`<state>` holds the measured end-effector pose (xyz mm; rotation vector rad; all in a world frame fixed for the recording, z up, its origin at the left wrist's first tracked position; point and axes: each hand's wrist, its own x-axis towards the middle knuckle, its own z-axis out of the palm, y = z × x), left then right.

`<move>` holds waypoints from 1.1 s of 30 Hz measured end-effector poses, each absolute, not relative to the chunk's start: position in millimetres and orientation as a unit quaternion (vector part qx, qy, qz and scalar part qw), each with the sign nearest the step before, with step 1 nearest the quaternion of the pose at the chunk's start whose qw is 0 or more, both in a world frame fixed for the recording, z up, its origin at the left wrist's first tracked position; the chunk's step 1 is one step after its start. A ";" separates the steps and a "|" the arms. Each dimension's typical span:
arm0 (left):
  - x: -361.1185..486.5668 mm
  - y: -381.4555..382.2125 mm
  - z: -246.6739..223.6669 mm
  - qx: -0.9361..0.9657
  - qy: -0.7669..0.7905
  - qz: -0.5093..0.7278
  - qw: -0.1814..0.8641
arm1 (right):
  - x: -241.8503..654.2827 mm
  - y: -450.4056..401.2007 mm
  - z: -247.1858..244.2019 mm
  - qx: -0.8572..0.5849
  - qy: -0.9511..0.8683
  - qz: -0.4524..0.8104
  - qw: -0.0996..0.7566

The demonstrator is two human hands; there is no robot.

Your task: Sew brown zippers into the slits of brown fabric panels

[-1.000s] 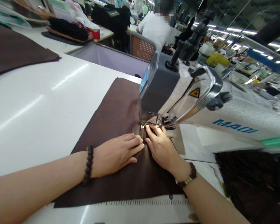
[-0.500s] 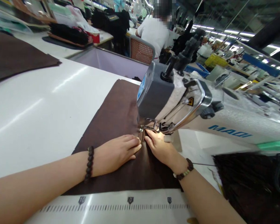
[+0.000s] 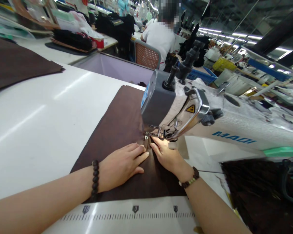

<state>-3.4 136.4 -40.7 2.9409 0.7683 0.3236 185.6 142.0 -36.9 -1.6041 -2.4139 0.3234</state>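
The sewing machine [image 3: 158,97] hides one part of the brown fabric [image 3: 109,126], and the right edge of the view cuts this machine. Another brown piece [image 3: 19,66] is cut at the left. The head of the person in white [image 3: 158,40] is blurred.

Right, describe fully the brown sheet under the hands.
The brown sheet looks dark, matte and smooth; cloth or leather, I can't tell. It lies mostly flat on the white table, its near edge close to the printed ruler. The left hand and right hand rest on it, near the metal foot of the sewing machine, which hides part of it.
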 end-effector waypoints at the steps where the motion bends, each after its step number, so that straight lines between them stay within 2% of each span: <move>1: -3.8 136.5 -41.0 0.962 0.249 0.106 0.039 | 185.4 141.7 -37.1 -0.548 -0.821 0.110 0.113; 16: -2.8 133.6 -44.3 0.963 0.248 0.104 0.001 | 184.7 141.9 -40.4 -0.562 -0.811 0.104 0.125; 25: -2.3 137.5 -44.0 0.960 0.265 0.089 0.022 | 185.9 145.3 -42.2 -0.554 -0.816 0.110 0.125; 33: 0.0 145.4 -43.9 0.963 0.251 0.088 0.029 | 188.4 155.6 -44.2 -0.557 -0.824 0.076 0.075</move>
